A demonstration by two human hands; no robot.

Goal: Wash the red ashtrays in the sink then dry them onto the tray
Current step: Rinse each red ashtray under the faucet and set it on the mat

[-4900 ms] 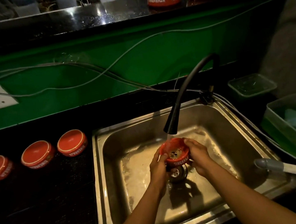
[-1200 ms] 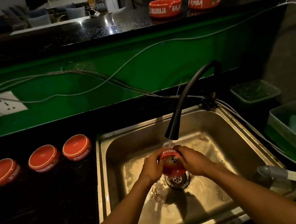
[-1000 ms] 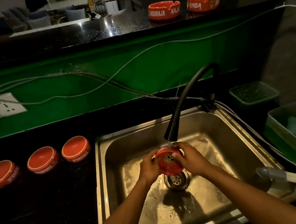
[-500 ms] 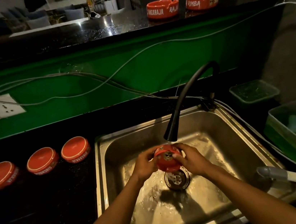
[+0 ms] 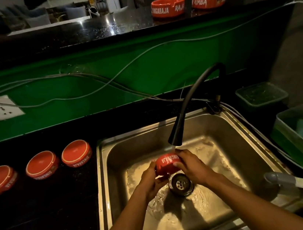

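Now ashtray (image 5: 168, 165) under tap (image 5: 175, 137) stream, above drain (image 5: 181, 184) in sink (image 5: 105, 179). Left hand (image 5: 151, 182) grips it from below, right hand (image 5: 189, 165) clamps far side. Rinse step in hand, I judge. Three ashtrays (image 5: 43, 164) upside down on counter left of sink, likely done. Two ashtrays (image 5: 188, 3) upright on upper ledge, probably not washed. Tray hard to identify in dark. Fingertips under ashtray hidden; its bowl not visible.
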